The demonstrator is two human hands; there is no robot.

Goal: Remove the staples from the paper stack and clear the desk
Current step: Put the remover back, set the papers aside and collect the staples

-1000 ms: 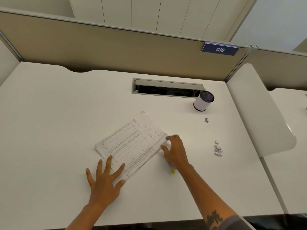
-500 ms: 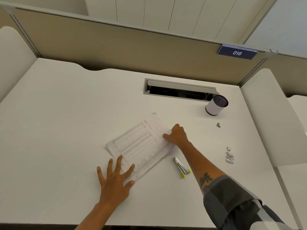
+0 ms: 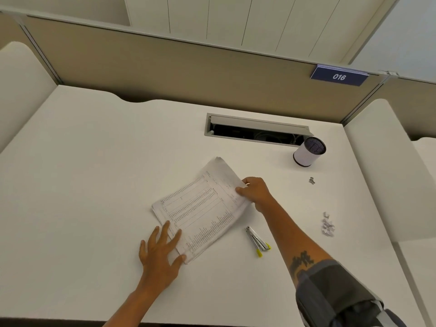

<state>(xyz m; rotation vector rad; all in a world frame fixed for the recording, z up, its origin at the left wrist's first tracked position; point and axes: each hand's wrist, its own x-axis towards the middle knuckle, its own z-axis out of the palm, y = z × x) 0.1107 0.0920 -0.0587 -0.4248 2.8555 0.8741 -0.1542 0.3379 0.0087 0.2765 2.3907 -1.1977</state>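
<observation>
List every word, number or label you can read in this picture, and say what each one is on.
"016": white digits on the dark blue sign fixed to the top edge of the partition at the back right.
Paper stack: printed rows and columns of a table, too small and blurred to read.
Tattoo on the right forearm: dark marks, not legible as text.
White cup and staple remover: no readable marking.

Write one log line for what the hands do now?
left hand: presses paper stack | right hand: grips stack edge | staple remover: on desk
</observation>
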